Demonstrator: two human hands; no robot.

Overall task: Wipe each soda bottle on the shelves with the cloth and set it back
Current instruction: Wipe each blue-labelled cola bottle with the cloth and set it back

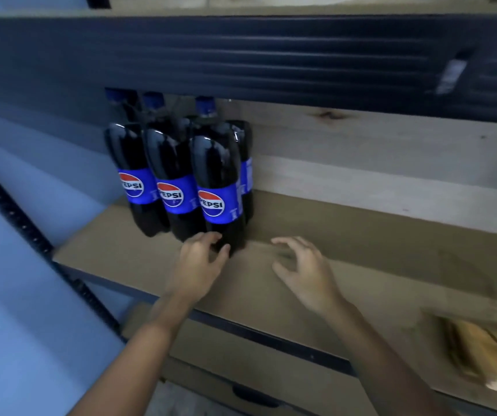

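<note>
nearest to me, at the right end of the lower shelf, lies a blurred yellow-brown bundle point(487, 355); i cannot tell whether it is the cloth. above it, on the middle shelf point(361, 256), my left hand point(200, 259) has thumb and fingers curled round the base of the front bottle point(218, 187), touching it. my right hand point(301, 265) hovers just beside, fingers loosely spread, holding nothing. neither hand carries a cloth. judgement: steady the base, bring the right hand onto the body before lifting, and clear the beam above the caps. farther back toward the left end stand the middle bottle point(172, 175), the left bottle point(131, 166) and a rear bottle point(245, 169), all capped and full of dark soda.
</note>
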